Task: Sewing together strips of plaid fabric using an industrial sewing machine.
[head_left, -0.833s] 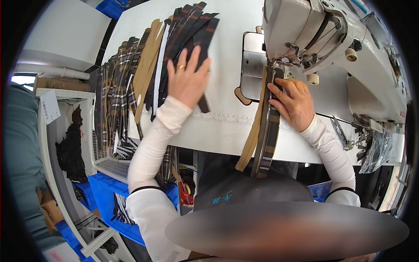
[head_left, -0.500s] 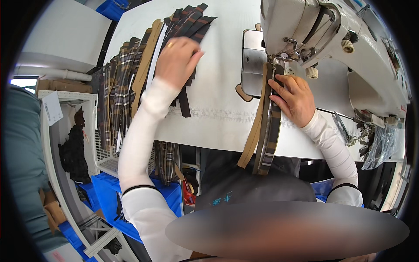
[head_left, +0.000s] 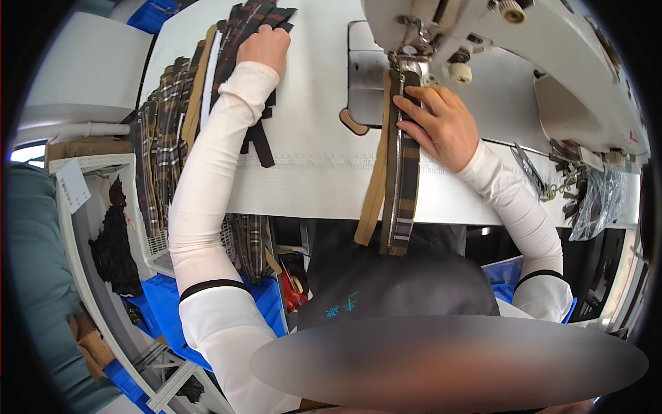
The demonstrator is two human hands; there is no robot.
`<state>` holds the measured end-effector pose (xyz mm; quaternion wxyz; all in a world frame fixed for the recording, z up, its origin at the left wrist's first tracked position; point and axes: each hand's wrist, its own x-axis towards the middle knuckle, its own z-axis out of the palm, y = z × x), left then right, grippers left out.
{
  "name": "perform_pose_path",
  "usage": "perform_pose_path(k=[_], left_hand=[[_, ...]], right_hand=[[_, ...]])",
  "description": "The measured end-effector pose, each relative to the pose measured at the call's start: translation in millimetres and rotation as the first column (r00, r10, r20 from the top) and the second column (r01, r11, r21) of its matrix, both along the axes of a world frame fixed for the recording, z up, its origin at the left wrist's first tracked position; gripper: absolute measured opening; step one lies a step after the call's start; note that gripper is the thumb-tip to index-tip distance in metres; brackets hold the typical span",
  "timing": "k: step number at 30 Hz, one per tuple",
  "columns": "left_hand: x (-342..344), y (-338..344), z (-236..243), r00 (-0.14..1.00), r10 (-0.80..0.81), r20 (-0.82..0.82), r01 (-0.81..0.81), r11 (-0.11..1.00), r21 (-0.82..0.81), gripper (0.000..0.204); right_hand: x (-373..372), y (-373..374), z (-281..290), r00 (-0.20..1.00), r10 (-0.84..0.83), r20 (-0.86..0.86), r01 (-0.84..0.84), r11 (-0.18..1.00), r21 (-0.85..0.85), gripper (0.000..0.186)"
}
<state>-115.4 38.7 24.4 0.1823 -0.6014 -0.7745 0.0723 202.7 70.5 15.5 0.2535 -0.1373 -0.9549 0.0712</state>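
My left hand (head_left: 265,50) is closed at the far end of a pile of dark striped fabric strips (head_left: 238,43); its fingertips are hidden, but they seem curled round a strip. My right hand (head_left: 445,124) lies with fingers stretched over a plaid fabric strip (head_left: 408,165), pressing it down. A metal zipper (head_left: 393,176) runs along this strip, beside a tan strip (head_left: 372,196). The upper ends of these pieces are at the needle area of a white sewing machine (head_left: 483,41); their lower ends hang over the table's near edge onto my dark apron (head_left: 407,283).
More plaid strips (head_left: 165,131) and a tan strip (head_left: 200,90) lie at the left. Thread snips (head_left: 529,169) and a clear plastic bag (head_left: 598,200) are at the right. Blue bins (head_left: 165,310) stand below the table's left side.
My left hand has moved farther up the dark strips and closed there. My right hand stays on the plaid strip. The whole view has shifted, so the machine appears farther left and higher.
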Motion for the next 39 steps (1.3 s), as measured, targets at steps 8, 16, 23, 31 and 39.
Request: perform_pose_path(k=[8, 16, 23, 31, 39], left_hand=[[5, 1, 1, 0.954, -0.101, 0.282, 0.075, 0.992, 0.101, 0.014], [7, 9, -7, 0.989, -0.073, 0.130, 0.073, 0.997, 0.009, 0.019], [-14, 30, -22, 0.999, -0.034, 0.040, 0.030, 0.997, 0.078, 0.021], [55, -27, 4, 0.796, -0.485, 0.363, 0.349, 0.857, 0.379, 0.019], [144, -176, 18, 0.678, -0.390, 0.623, 0.409, 0.905, 0.122, 0.042]], right_hand=[[3, 4, -9, 0.999, -0.025, -0.022, 0.026, 0.998, 0.053, 0.035], [0, 3, -13, 0.999, -0.005, -0.052, 0.009, 0.997, 0.077, 0.035], [1, 3, -14, 0.999, -0.016, -0.041, 0.020, 0.996, 0.086, 0.035], [3, 5, -15, 0.999, -0.016, -0.039, 0.020, 0.996, 0.085, 0.035], [1, 5, -16, 0.999, -0.002, -0.054, 0.006, 0.996, 0.089, 0.035]])
